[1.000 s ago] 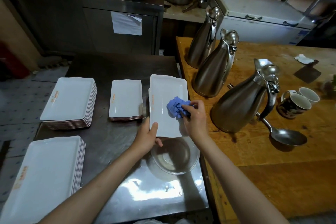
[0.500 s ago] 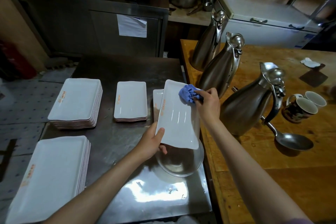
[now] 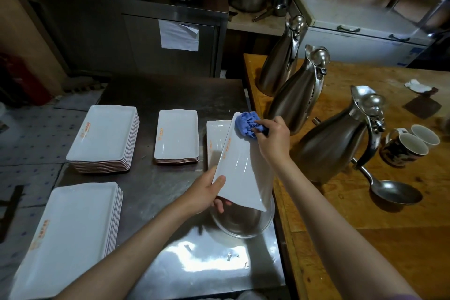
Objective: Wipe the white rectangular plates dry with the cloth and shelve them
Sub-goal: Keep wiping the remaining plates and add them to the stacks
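Fingers of the right hand (image 3: 272,139) are curled round a bunched blue cloth (image 3: 247,124), pressing it onto the far end of a white rectangular plate (image 3: 243,165). The left hand (image 3: 207,193) grips the near left corner of that plate, thumb on the upper face and the other fingers underneath. The plate is tilted, lifted off the steel table (image 3: 155,192), its near end hanging above a shallow metal bowl (image 3: 243,224) that sits on the table by the right edge. An orange mark runs along the plate's left rim.

Just behind the held plate, a further white plate (image 3: 215,139) lies flat on the table, partly hidden by the tilted one; whether it tops a stack cannot be told. To its left stands a low stack of small plates (image 3: 177,135), then a taller stack of larger plates (image 3: 104,136) at the far left. A third stack of large plates (image 3: 68,234) sits at the near left corner of the table.

A wooden table (image 3: 365,214) adjoins the steel one on the right. On it stand three metal jugs: one at the back (image 3: 280,61), one in the middle (image 3: 299,95), and the nearest (image 3: 333,143) just beside the right forearm. Beside the nearest jug lie a metal ladle (image 3: 392,191) and two mugs (image 3: 411,145).
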